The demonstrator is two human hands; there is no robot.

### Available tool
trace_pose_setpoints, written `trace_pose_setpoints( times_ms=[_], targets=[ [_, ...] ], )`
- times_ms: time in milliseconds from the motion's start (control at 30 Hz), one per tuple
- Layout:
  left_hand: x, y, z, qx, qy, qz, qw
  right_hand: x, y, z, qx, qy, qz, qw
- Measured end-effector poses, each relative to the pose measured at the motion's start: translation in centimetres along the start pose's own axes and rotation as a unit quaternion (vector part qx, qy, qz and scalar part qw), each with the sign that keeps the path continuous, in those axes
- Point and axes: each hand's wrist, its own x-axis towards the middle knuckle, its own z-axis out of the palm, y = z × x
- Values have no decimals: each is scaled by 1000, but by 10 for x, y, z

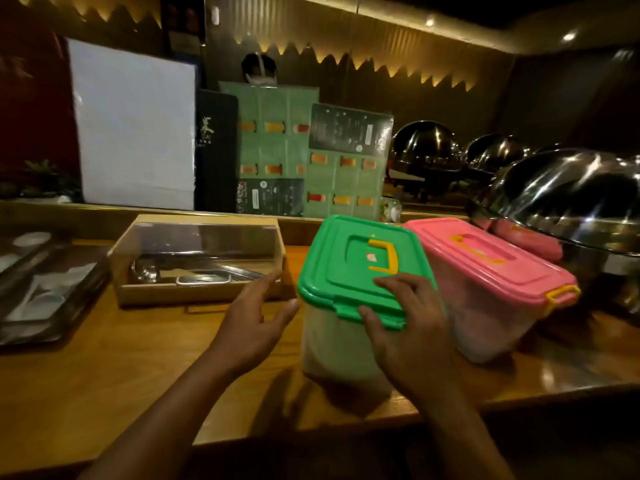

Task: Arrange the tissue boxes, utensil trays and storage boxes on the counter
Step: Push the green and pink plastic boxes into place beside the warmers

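Item: green-lidded storage box (356, 282), translucent body, yellow handle folded flat on the lid; upright on the worktop (138, 375), near the front edge.
Neighbour, right: pink-lidded storage box (491, 271), just beside or touching the green one; contact not clear.
Neighbour, left: utensil tray (197, 261), wooden, under a clear cover, apart from the green box.
Far right: steel dome cover (568, 202), close behind the pink box.
Step in hand, judged: squaring the green box into line with its neighbours.
Method advised: press low on both side walls, slide rather than lift, keep the lid latches shut, stop short of the tray.
Right hand (412, 327): palm down, fingers spread over the front lid corner, thumb on the front latch rim; resting, not clenched.
Left hand (252, 323): open, fingers apart, thumb toward the box's left wall, holding nothing; contact doubtful.
Forearms: both reaching forward from below, converging on the box.
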Motion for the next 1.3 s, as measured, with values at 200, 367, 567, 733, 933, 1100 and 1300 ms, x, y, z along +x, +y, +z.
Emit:
trace_pose_setpoints(
  times_ms=[200, 367, 567, 733, 933, 1100, 1300],
  targets=[
    [4, 27, 39, -16, -31, 7, 999, -1, 73, -21, 7, -114, 229, 967],
    [16, 30, 76, 2, 29, -7, 1000, 25, 107, -15, 22, -178, 196, 964],
    [56, 31, 117, 19, 95, -66, 993, 76, 152, 7, 29, -258, 167, 951],
    [93, 27, 131, 26, 139, -122, 983, 109, 184, 43, 28, -270, 145, 952],
    [112, 29, 147, 67, 190, -172, 964, 133, 205, 45, 7, -322, 75, 944],
    [107, 83, 191, 225, 279, -50, 932, 149, 246, -30, 1, -314, -23, 949],
    [99, 158, 305, 155, 93, 81, 980, 151, 348, -144, -22, -254, 66, 965]
  ],
)
